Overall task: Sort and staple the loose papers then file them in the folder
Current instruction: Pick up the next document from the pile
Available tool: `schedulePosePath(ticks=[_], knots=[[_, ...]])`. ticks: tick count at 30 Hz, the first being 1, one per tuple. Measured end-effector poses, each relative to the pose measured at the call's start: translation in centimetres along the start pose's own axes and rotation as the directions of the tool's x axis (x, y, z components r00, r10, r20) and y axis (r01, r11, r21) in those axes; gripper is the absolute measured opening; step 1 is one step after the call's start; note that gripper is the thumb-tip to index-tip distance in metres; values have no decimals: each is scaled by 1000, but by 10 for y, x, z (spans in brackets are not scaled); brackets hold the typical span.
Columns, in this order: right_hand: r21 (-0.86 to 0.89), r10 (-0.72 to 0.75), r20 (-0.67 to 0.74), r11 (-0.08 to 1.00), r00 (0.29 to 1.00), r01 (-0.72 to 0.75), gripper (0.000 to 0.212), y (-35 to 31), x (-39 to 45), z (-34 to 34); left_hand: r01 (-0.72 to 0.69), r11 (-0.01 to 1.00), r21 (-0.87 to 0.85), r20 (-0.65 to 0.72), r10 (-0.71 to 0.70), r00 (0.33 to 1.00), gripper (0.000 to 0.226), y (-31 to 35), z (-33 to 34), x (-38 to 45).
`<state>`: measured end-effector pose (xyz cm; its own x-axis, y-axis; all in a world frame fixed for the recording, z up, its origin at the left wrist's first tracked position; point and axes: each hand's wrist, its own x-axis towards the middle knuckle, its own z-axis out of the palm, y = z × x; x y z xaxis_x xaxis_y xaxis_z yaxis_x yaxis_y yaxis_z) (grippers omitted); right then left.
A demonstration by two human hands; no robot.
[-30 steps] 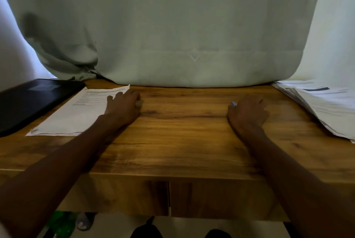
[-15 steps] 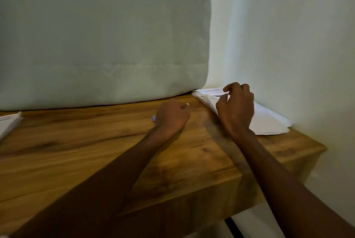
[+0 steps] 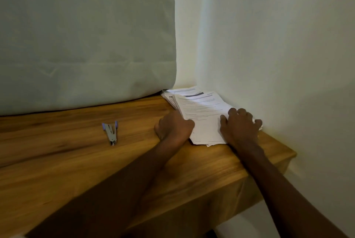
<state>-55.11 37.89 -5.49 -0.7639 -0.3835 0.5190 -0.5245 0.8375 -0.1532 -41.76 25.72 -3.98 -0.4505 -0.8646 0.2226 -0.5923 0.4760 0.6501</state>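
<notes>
The loose papers (image 3: 199,111) lie in an untidy stack at the tabletop's (image 3: 76,161) far right corner, at about 1 o'clock in the view, pressed up against the wall (image 3: 278,55). Both hands are on the stack. The left hand (image 3: 173,127) sits at its 9 o'clock edge, fingers curled with the thumb lying over the top sheet's margin, gripping the side of the pile. The right hand (image 3: 240,125) rests at the stack's 4 o'clock corner, fingers spread and bent down onto the paper. The hands are apart, with printed sheet showing between them. A small stapler (image 3: 111,132) lies alone on the wood at the left hand's 9 o'clock, well apart. A pale curtain (image 3: 86,36) hangs behind the tabletop
</notes>
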Motion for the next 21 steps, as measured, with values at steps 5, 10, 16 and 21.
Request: schedulePosePath(ticks=[5,10,16,21], knots=[[84,28,-11,996,1000,-27,40,4,2,-5,36,962,-270,-43,-49,998,6,-15,-17,14],[122,-29,-40,992,999,33,22,3,0,-7,168,878,-448,-2,-189,982,24,-45,-42,38],[109,-60,-3,992,998,60,17,3,0,-5,429,733,-529,376,-251,892,27,-59,-62,52],[55,31,77,998,997,-35,34,6,0,-2,438,684,-584,426,-201,882,31,-58,-60,50]])
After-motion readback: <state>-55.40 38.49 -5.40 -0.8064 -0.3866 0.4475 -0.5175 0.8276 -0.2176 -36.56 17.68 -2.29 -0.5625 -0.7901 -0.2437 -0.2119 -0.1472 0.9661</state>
